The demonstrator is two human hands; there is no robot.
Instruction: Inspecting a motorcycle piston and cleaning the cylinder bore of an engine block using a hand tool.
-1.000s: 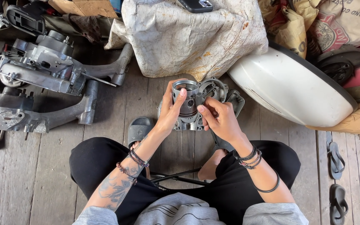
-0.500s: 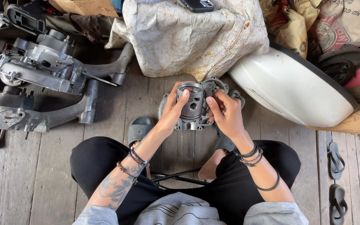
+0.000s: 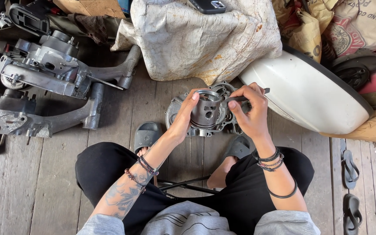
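two hands hold a metal engine part over the wooden floor.

the left hand [image 3: 187, 114] wraps around a round grey metal cylinder [image 3: 205, 109] and grips it tight. the right hand [image 3: 248, 109] pinches a thin dark tool [image 3: 257, 93] just beside the cylinder. the cylinder sits on top of a flat grey engine case [image 3: 183, 119], which rests on the floor [image 3: 31, 174] between the person's sandals. it looks partly done: the cylinder is on the case, but more engine parts [image 3: 44, 72] lie loose, well to the left of the cylinder. behind the cylinder is a lumpy pale sack [image 3: 196, 39] with a dark phone [image 3: 207, 5] on it. to the right of the cylinder lies a smooth white curved cover [image 3: 310, 95], and behind that are tan paper bags [image 3: 353, 26] with red round marks.
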